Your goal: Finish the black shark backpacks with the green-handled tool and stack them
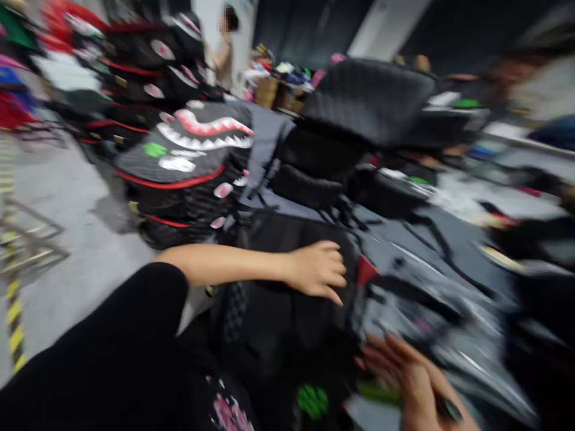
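My left arm (229, 263) reaches across from a black sleeve (117, 335) that ends by the elbow, wrist almost in line with the forearm. My left hand (318, 269) is palm down, fingers spread and slightly bent, thumb angled towards me. My right hand (411, 374), closer to the near edge of the bench (267, 123), has its fingers stretched out, blurred.

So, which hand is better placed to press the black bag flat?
Probably the left hand: it is palm down, fingers spread, on or just above the black bag. The right hand is off by the bag's edge, near the clear plastic, and blur hides whether it grips anything.
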The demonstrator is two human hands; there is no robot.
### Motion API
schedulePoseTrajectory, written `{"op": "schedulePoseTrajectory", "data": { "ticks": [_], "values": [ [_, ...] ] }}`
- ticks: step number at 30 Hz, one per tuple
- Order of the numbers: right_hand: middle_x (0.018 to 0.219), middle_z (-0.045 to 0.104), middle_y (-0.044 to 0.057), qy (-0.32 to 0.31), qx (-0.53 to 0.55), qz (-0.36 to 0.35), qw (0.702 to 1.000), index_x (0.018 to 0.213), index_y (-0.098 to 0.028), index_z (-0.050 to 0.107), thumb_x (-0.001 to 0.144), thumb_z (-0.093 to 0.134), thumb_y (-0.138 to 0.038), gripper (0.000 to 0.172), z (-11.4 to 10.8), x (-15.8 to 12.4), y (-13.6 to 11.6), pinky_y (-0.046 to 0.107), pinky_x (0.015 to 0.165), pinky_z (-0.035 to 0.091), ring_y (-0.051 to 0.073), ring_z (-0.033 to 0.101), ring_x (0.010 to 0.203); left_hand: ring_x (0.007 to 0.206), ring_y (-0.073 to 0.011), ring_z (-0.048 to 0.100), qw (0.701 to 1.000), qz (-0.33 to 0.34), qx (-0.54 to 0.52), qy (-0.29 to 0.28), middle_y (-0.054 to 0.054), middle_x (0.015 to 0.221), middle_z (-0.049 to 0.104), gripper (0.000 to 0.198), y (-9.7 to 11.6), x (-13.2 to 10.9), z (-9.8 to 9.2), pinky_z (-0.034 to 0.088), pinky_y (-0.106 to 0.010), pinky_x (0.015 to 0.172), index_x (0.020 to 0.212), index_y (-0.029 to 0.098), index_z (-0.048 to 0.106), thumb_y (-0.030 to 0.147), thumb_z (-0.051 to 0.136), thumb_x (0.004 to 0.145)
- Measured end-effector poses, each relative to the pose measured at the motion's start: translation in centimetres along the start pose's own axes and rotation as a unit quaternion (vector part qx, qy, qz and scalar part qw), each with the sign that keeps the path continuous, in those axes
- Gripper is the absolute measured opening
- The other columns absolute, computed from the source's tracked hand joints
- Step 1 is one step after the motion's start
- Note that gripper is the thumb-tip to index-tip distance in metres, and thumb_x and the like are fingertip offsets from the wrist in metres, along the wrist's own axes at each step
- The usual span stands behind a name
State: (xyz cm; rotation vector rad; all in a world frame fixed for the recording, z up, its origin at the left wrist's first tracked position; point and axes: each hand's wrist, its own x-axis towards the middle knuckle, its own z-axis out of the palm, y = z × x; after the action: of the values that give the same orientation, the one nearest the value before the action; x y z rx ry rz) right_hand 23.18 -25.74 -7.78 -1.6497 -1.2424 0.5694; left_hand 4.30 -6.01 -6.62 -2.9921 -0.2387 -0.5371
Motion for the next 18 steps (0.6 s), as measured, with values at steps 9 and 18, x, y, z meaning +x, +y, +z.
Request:
{"op": "schedulePoseTrajectory", "data": {
  "ticks": [9,18],
  "values": [
    [0.074,0.073,0.006,0.075,0.168,0.047,0.982,0.113,-0.015,0.069,0.079,0.061,-0.078,0.071,2.1,1.2,-3.6,0.033,0.057,0.055,0.019,0.066,0.058,0.108,-0.0228,0.052,0.995,-0.022,-0.063,0.077,-0.007,0.100,0.067,0.032,-0.9,-0.4,2.5,0.023,-0.058,0.121,0.095,0.016,0.067,0.039,0.045,0.099],
    [0.061,0.061,-0.001,0.259,0.013,0.004,0.966,0.075,-0.017,0.061,0.083,0.067,-0.042,0.027,6.9,1.7,-1.6,0.026,0.052,0.047,0.014,0.058,0.053,0.117,-0.0265,0.052,0.997,-0.017,-0.047,0.060,-0.007,0.105,0.069,0.022,0.6,-1.1,2.0,0.021,-0.069,0.119,0.092,0.017,0.067,0.038,0.063,0.091]
  ]
}}
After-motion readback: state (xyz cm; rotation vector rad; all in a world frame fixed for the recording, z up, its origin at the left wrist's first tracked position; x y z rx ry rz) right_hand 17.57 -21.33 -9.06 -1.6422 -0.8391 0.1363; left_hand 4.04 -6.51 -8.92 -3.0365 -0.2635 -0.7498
